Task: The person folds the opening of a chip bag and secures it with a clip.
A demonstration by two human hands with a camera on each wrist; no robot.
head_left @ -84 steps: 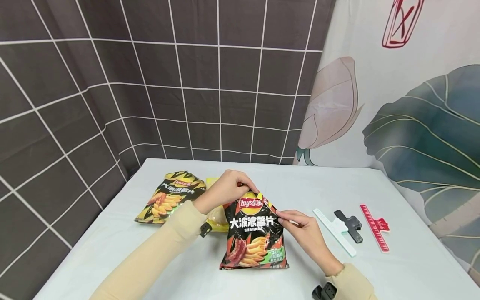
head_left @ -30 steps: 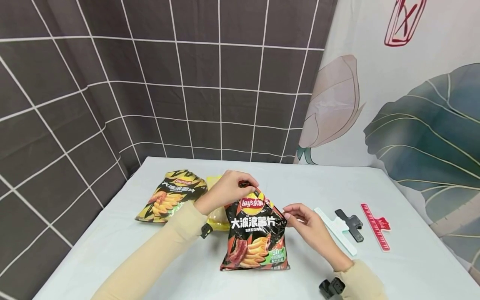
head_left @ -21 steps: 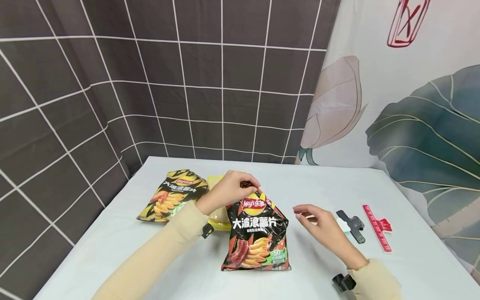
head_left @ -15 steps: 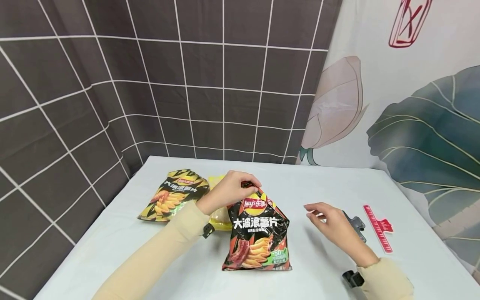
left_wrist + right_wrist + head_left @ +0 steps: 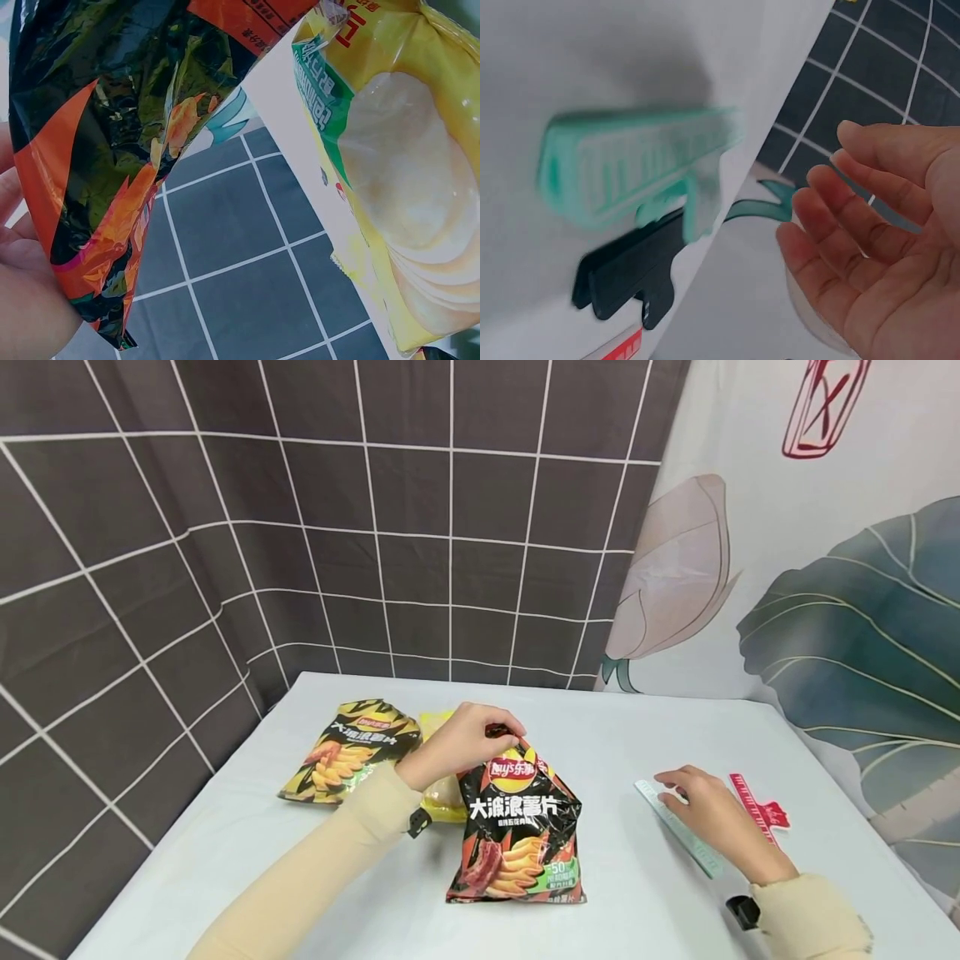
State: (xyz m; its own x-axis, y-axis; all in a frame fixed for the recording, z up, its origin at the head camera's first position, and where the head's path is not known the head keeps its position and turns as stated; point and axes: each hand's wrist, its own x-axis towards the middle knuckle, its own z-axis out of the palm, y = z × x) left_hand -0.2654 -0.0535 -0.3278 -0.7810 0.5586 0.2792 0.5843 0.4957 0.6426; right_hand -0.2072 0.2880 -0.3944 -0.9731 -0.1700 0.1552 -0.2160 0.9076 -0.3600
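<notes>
My left hand [image 5: 474, 739] pinches the folded top of a black-and-orange Lay's chip bag [image 5: 517, 827], which stands on the table with its printed front toward me. In the left wrist view the bag's crumpled side [image 5: 112, 150] hangs beside the fingers [image 5: 15, 247]. My right hand [image 5: 708, 810], its fingers loosely bent and holding nothing, hovers above a mint-green bag clip [image 5: 697, 843]. The right wrist view shows this green clip [image 5: 637, 161], a black bag clip [image 5: 634, 274] beside it, and part of a red one [image 5: 626, 345]. The black clip is hidden behind my hand in the head view.
A yellow-and-black chip bag [image 5: 348, 756] lies at the left of the white table [image 5: 615, 877]. A yellow bag [image 5: 444, 797] is partly covered by my left arm. The red clip [image 5: 757, 810] lies right of my right hand. A dark gridded curtain [image 5: 405, 568] stands behind the table.
My right hand has let go of the bag's right edge and moved right, over the clips. My left hand has kept its grip on the bag's top.
</notes>
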